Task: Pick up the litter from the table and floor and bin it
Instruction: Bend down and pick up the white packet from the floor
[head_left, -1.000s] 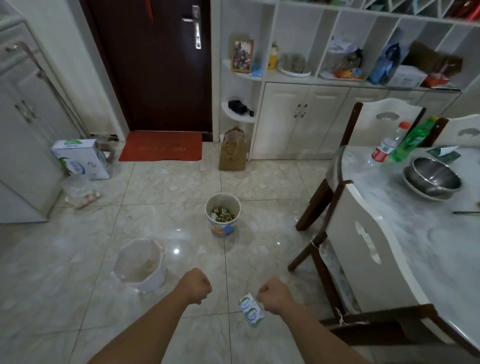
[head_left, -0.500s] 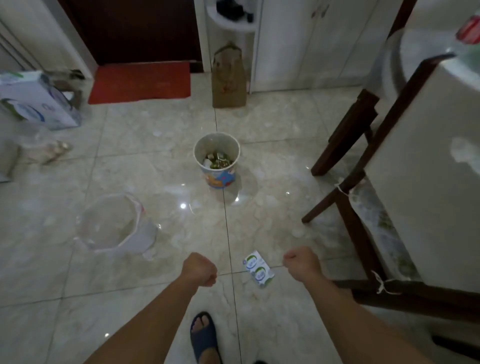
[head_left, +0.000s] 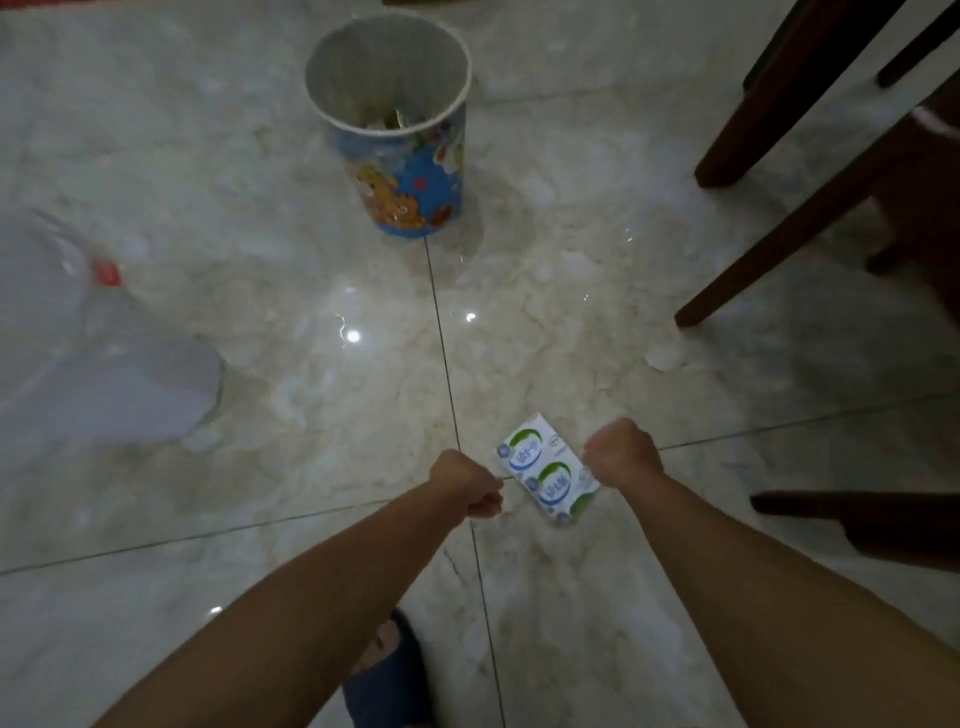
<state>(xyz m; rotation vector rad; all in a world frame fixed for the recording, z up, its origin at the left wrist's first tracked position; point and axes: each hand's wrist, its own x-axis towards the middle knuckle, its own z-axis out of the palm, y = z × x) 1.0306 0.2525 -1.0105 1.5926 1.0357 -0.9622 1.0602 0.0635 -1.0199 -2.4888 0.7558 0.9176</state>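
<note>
White and green, a flattened carton (head_left: 548, 470) lay on the tiled floor (head_left: 311, 322) in the lower middle of the frame, between two outstretched arms. Both the left hand (head_left: 470, 483) and the right hand (head_left: 621, 451) were curled into fists with fingers together, holding nothing; the right one hung just beside the carton, probably poised to grab it. A patterned paper bucket (head_left: 402, 130) serving as a bin stood upper centre, open-topped with scraps inside, near enough for an easy drop. Dark chair legs (head_left: 769, 244) crossed the right edge.
</note>
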